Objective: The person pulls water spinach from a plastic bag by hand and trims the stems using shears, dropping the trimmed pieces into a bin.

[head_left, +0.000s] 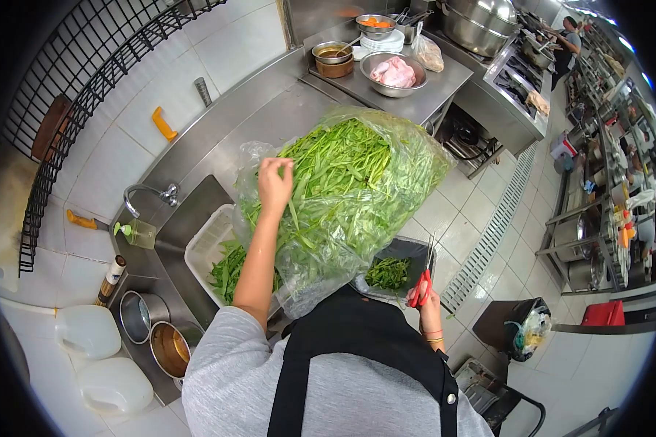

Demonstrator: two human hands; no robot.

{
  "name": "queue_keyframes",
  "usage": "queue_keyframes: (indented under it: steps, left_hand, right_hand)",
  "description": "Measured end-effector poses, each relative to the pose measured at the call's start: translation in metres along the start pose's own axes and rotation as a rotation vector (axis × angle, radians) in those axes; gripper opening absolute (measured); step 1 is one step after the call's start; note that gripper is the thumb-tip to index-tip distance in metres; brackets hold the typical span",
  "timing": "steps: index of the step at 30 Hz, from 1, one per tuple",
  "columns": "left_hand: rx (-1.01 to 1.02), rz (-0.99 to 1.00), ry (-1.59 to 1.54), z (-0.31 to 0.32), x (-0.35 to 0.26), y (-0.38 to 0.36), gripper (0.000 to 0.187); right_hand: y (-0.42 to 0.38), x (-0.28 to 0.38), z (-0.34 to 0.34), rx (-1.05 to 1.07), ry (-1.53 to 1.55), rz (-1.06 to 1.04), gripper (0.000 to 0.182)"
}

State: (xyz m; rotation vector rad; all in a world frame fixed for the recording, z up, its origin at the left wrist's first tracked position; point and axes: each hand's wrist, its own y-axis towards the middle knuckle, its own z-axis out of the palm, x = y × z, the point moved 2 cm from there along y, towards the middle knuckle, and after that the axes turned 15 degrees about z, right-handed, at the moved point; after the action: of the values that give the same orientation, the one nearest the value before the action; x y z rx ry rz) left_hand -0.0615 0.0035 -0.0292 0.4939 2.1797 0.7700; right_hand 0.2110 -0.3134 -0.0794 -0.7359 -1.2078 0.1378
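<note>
A large clear plastic bag (415, 149) lies open on the steel counter, full of long-stemmed leafy greens (342, 156). Over the bag's left side is my left hand (275, 182), its fingers curled together among the greens and plastic; what they pinch is hidden. My right hand (430, 306) is wrapped round the red handles of a pair of scissors (424, 284), blades pointing up, to the right of the bag. Below the scissors, a dark bin (415, 251) contains cut green pieces (388, 273). Leafy greens (229, 269) also lie in a white plastic basket (199, 251) at the sink.
A steel sink (186, 218) with a tap (149, 193) is at left, near pots (144, 317) and white jugs (87, 331). Raw meat fills a metal bowl (393, 91) at the back. A waste bin (503, 328) stands right; a person (565, 47) is far off.
</note>
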Motion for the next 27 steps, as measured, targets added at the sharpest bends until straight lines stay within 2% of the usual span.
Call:
queue_keyframes:
  steps: [2, 3, 4, 5, 6, 7, 8, 9, 11, 13, 15, 17, 18, 19, 20, 24, 26, 27]
  left_hand:
    - [0.033, -0.029, 0.049, -0.031, 0.006, 0.013, 0.01]
    - [0.136, -0.015, 0.064, -0.047, 0.024, 0.015, 0.01]
    - [0.246, -0.101, 0.099, -0.065, 0.046, 0.011, 0.012]
    - [0.395, -0.177, 0.13, -0.093, 0.036, 0.011, 0.016]
    - [0.612, -0.274, 0.137, -0.105, 0.077, -0.007, 0.023]
    - [0.819, -0.458, 0.145, -0.119, 0.081, -0.017, 0.027]
    - [0.869, -0.405, 0.168, -0.124, 0.098, -0.031, 0.033]
    - [0.865, -0.397, 0.17, -0.121, 0.093, -0.031, 0.033]
    - [0.741, -0.208, 0.341, -0.107, 0.071, -0.026, 0.029]
    - [0.53, -0.174, 0.06, -0.068, 0.051, -0.004, 0.021]
    - [0.476, -0.191, -0.041, -0.023, 0.052, 0.019, 0.017]
    - [0.324, 0.009, 0.08, 0.031, 0.102, 0.024, 0.017]
    - [0.313, 0.003, 0.083, 0.043, 0.117, 0.023, 0.017]
    - [0.401, 0.07, 0.359, 0.049, 0.123, 0.026, 0.016]
    - [0.488, 0.138, 0.635, 0.055, 0.13, 0.027, 0.016]
    - [0.455, 0.161, 0.671, 0.02, 0.079, 0.04, 0.012]
    - [0.373, 0.159, 0.279, 0.007, 0.059, 0.049, 0.013]
    - [0.385, 0.165, 0.275, 0.003, 0.045, 0.051, 0.013]
  right_hand:
    - [-0.003, -0.002, -0.001, 0.011, -0.011, -0.005, 0.039]
    - [-0.005, -0.003, -0.002, 0.02, -0.02, -0.012, 0.039]
    - [-0.007, -0.003, -0.002, 0.016, -0.019, -0.015, 0.039]
    - [-0.01, -0.003, -0.004, -0.01, 0.002, -0.005, 0.039]
    - [-0.012, -0.004, -0.006, -0.036, 0.022, 0.002, 0.04]
    - [-0.013, -0.006, -0.009, -0.039, 0.025, -0.006, 0.04]
    - [-0.013, -0.01, -0.014, -0.064, 0.029, 0.026, 0.041]
    - [-0.011, -0.013, -0.016, -0.087, 0.034, 0.061, 0.041]
    - [-0.012, -0.009, -0.014, -0.127, 0.024, 0.064, 0.043]
    - [-0.012, -0.006, -0.014, -0.095, 0.018, 0.051, 0.042]
    - [-0.007, -0.004, -0.013, -0.078, -0.011, 0.05, 0.042]
    - [-0.003, 0.003, -0.008, -0.018, -0.039, 0.025, 0.041]
    - [-0.001, 0.005, -0.007, 0.003, -0.063, 0.02, 0.04]
    - [0.0, 0.007, -0.004, 0.01, -0.068, 0.014, 0.04]
    - [0.0, 0.009, -0.002, 0.013, -0.083, -0.009, 0.04]
    - [-0.009, 0.012, 0.003, 0.024, -0.102, -0.062, 0.036]
    - [-0.012, 0.008, 0.004, 0.022, -0.123, -0.098, 0.031]
    - [-0.014, 0.006, 0.006, 0.014, -0.114, -0.092, 0.031]
